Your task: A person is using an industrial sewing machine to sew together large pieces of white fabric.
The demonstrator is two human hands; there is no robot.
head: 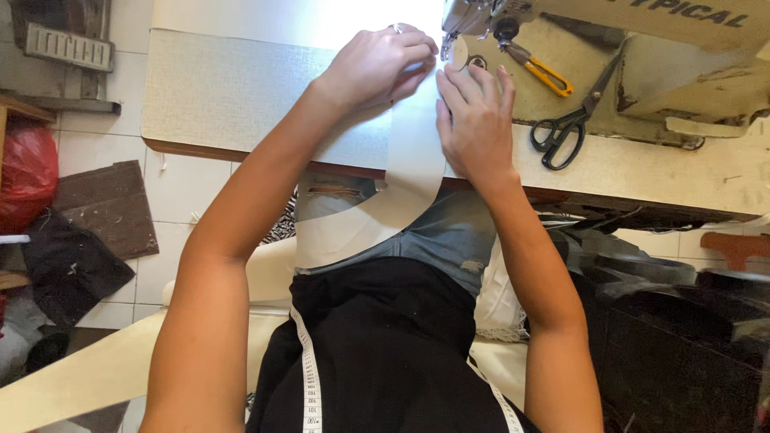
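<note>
Honestly, the sewing machine (642,56) at 1 o'clock is the big worry here. The pale grey fabric strip (413,160) runs from the lap up over the table (233,88) edge to the needle area, and both hands sit right by it. The left hand (377,64) is curled, pinching the strip's top; the right hand (475,120) lies flat with fingers spread, pressing it down. I'd guess fingertips that near the needle could get caught, or the strip could skew if it drags on the edge. The black scissors (565,120) at 2 o'clock could get knocked too. Containers? Only a red bag (24,172) at 9 o'clock, contents hidden.
</note>
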